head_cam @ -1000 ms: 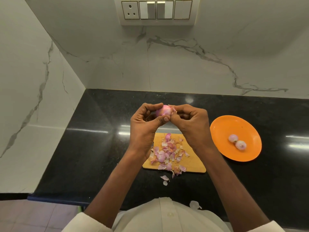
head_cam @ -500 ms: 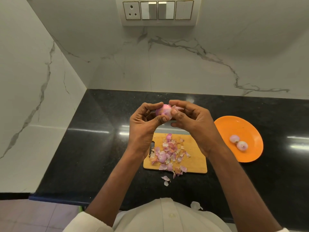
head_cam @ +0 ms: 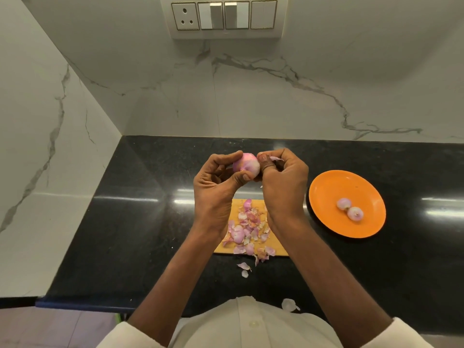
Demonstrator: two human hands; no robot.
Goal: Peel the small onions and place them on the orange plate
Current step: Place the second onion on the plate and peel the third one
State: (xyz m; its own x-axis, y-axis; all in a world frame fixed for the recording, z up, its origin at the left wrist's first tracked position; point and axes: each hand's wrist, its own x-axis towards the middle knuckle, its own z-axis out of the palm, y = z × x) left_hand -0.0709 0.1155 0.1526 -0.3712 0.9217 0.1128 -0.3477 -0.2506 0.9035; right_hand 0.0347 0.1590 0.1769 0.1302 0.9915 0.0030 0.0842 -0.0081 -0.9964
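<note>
Home kitchen: black granite counter (head_cam: 125, 222), marble backsplash (head_cam: 251, 101), cutting board (head_cam: 278, 249).

White veined marble walls (head_cam: 263, 101), switch panel (head_cam: 224, 16), glossy black counter (head_cam: 140, 209), perhaps tiled floor (head_cam: 50, 327)

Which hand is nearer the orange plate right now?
Right. The right hand is just left of the orange plate, pinching a strip of skin. The left hand is farther left, holding the onion above the cutting board.
</note>
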